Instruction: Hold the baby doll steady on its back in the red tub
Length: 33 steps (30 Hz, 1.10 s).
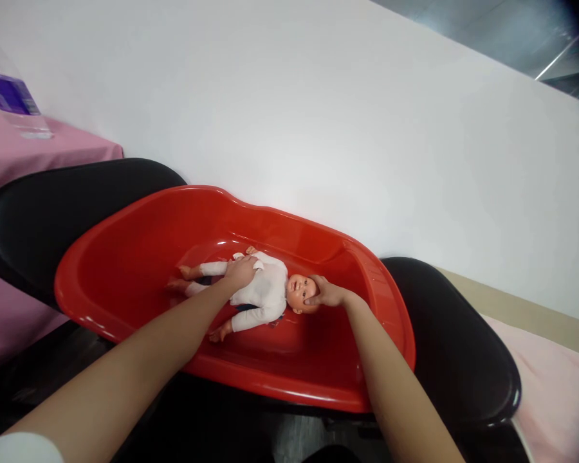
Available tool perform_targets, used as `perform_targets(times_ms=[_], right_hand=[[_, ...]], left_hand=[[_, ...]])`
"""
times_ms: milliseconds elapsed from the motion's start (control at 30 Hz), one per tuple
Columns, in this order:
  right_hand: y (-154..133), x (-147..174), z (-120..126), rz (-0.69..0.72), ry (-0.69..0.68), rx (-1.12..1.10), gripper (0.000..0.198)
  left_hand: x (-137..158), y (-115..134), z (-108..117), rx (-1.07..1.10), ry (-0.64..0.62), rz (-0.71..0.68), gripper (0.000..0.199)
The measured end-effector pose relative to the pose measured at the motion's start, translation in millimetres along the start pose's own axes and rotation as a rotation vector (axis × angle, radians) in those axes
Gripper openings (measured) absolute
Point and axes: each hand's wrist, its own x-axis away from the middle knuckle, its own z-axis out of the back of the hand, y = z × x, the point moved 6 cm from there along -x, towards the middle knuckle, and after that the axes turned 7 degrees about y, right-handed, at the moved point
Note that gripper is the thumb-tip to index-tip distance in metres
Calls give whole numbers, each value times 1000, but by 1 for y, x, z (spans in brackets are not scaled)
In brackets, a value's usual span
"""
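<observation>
One baby doll lies mid-frame in red bathtub, long axis left-right, head right; your right hand clasps crown, your left hand covers waist, grip unclear.

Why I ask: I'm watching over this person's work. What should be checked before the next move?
1. Doll inside the red tub: ok, lying face up.
2. Right grip on the doll's head: ok, touching around the crown.
3. Right grip behind the neck: not ok, it is at the top of the head.
4. Left grip firm on the doll: cannot tell; it touches the lower torso, but its fingers are largely hidden.
5. Tub steady: cannot tell; a black chair shows at each end, but the underside is hidden.
6. Bottle apart from the tub: ok.
</observation>
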Motion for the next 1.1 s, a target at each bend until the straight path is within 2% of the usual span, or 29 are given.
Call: perform_targets(times_ms=[567, 867, 1100], right_hand=[[0, 2, 0, -15, -11, -6, 106], [-1, 1, -1, -4, -9, 8, 105], [-1, 0, -1, -8, -8, 3, 113]], left_hand=[[4, -35, 5, -93, 13, 301, 37], [3, -42, 2, -59, 26, 325, 36], [3, -41, 2, -75, 16, 329, 37]])
